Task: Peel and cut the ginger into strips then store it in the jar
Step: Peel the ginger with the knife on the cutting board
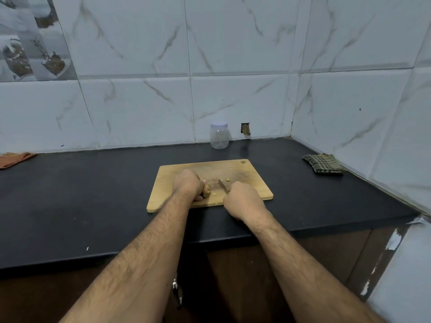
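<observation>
Forearms bare, reaching over a matte black counter point(93, 206). Right hand point(242, 201) curled tight round a knife point(223, 186), thin blade angled up-left. Left hand point(189, 184) wraps knobbly tan ginger point(206, 190) on a pale wooden board point(254, 183); small yellow bits beside. Far back, clear plastic jar point(219, 136), lid on, against marbled tiles. Checked cloth point(324, 163) folded at right.
</observation>
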`<state>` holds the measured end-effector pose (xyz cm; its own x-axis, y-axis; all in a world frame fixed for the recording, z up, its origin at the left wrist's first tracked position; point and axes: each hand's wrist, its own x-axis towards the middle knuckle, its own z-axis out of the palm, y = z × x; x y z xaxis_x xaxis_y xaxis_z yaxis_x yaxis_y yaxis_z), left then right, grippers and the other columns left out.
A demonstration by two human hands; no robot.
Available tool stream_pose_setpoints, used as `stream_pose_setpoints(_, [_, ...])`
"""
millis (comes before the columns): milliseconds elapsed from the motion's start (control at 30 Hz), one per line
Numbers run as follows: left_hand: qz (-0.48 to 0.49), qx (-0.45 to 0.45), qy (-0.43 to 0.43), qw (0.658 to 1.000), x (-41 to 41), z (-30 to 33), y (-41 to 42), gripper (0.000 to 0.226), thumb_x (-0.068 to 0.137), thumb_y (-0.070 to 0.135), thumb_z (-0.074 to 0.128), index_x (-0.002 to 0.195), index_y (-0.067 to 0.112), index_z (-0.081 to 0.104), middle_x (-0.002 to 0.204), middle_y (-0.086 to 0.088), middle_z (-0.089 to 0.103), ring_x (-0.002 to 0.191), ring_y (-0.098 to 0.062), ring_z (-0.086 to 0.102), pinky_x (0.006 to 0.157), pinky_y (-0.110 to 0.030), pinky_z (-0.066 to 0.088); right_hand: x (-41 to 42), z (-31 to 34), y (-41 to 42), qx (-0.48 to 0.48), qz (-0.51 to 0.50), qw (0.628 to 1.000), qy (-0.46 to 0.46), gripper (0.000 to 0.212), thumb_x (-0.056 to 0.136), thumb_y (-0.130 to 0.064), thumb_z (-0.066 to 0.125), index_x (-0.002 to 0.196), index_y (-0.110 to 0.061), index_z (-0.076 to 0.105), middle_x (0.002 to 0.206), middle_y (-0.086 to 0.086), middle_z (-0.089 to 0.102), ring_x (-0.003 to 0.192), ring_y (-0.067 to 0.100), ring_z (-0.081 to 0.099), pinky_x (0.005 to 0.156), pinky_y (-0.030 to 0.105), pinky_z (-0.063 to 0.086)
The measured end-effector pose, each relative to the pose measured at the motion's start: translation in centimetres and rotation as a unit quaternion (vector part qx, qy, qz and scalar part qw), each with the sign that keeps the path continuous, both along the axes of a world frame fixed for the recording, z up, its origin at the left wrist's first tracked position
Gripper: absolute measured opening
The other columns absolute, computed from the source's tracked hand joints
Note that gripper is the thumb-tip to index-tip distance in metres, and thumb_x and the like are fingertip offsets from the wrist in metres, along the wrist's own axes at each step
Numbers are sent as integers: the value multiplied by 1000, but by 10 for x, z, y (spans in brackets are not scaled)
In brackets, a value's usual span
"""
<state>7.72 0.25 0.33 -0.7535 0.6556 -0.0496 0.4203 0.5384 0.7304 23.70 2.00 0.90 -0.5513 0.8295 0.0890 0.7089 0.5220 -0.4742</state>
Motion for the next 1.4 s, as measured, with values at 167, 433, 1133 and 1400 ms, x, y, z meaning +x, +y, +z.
stream_pose_setpoints(167, [-9,4,24,1000,0,-3,-2,20,98,33,61,91,17,69,77,0,71,45,-10,59,46,-20,50,-10,-3,-8,24,39,999,-14,40,92,-11,47,132,-14,51,113,7,65,93,25,56,70,33,43])
stream_pose_setpoints(433, [-4,7,62,998,-1,-8,-3,27,97,29,56,87,15,76,76,1,75,43,-10,56,50,-18,44,1,-8,0,39,7,999,-21,27,91,-12,48,115,-18,60,107,3,65,88,22,52,69,34,42])
stream_pose_setpoints(1133, [7,17,85,996,2,-14,1,28,89,31,59,69,17,72,73,5,73,67,-17,65,56,-24,43,5,-5,43,52,-75,996,6,24,85,-12,51,101,-17,68,89,0,57,82,25,51,69,32,44])
stream_pose_setpoints(1400, [10,2,117,993,3,-13,4,26,91,34,62,75,16,69,78,1,71,75,-20,63,54,-26,39,-4,-6,38,72,-37,997,-17,24,85,-11,53,104,-17,67,101,2,65,84,23,52,67,30,41])
